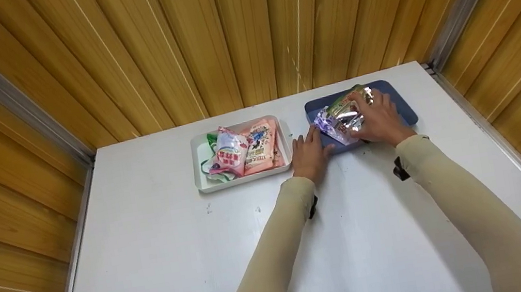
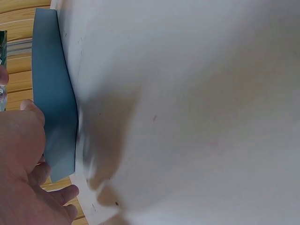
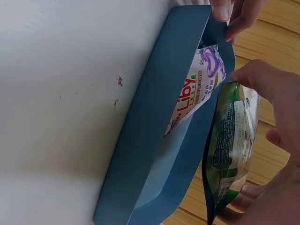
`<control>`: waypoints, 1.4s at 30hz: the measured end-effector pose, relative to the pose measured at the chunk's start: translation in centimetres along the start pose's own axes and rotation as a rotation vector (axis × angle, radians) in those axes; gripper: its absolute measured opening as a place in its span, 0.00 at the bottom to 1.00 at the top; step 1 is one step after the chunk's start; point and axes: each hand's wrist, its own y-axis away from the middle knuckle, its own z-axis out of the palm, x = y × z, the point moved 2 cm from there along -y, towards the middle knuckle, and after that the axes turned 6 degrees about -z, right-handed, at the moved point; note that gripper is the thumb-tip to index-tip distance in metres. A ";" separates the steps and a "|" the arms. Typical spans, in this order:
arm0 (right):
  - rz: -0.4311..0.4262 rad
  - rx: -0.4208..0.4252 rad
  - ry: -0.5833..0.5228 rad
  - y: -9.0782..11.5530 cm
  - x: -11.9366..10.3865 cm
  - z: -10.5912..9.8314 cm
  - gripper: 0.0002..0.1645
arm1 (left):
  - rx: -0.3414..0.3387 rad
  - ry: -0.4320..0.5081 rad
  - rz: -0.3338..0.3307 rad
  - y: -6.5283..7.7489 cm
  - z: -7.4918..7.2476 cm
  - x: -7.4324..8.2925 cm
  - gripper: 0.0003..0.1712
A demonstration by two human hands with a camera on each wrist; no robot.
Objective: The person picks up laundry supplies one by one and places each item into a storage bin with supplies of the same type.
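Observation:
My right hand (image 1: pixel 381 119) grips a shiny green-and-gold pouch (image 3: pixel 232 145) by its two ends, thumb on one side and fingers on the other. The pouch is tilted at the rim of a blue tray (image 3: pixel 145 126). Inside that tray leans a purple-and-white Liby pouch (image 3: pixel 199 86). My left hand (image 1: pixel 310 156) holds the tray's near left corner, its thumb by the front wall and its other fingers along the left side. In the left wrist view, the tray's wall hides part of these fingers.
Left of the blue tray, a white tray (image 1: pixel 201 179) holds pink, white and green packets (image 1: pixel 233 153). Both trays stand near the back edge of the white table (image 1: pixel 159 235). Yellow wood-patterned panels (image 1: pixel 242 29) enclose the table at the back and sides.

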 end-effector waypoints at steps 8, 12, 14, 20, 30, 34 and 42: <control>0.005 -0.019 -0.043 -1.2 0.6 0.6 0.57 | 0.004 0.015 0.008 0.0 0.1 -0.1 0.41; -0.010 -0.022 -0.052 -1.7 0.6 0.8 0.56 | 0.000 0.019 0.004 -0.1 0.1 -0.1 0.40; -0.019 -0.027 -0.050 -1.9 0.6 0.9 0.55 | -0.008 0.024 0.001 -0.1 0.1 0.0 0.41; -0.036 -0.017 -0.036 -2.3 0.8 1.0 0.54 | -0.007 0.007 0.002 -0.2 0.0 0.0 0.41; -0.012 -0.061 -0.021 -3.3 1.1 1.3 0.54 | 0.017 -0.020 0.007 -0.1 -0.1 -0.1 0.41; -0.019 -0.078 -0.013 -3.7 1.2 1.3 0.54 | 0.005 -0.007 0.002 -0.2 -0.1 -0.1 0.41; 0.013 -0.109 -0.032 -4.4 1.3 1.9 0.53 | 0.012 0.005 -0.001 -0.2 0.0 -0.1 0.41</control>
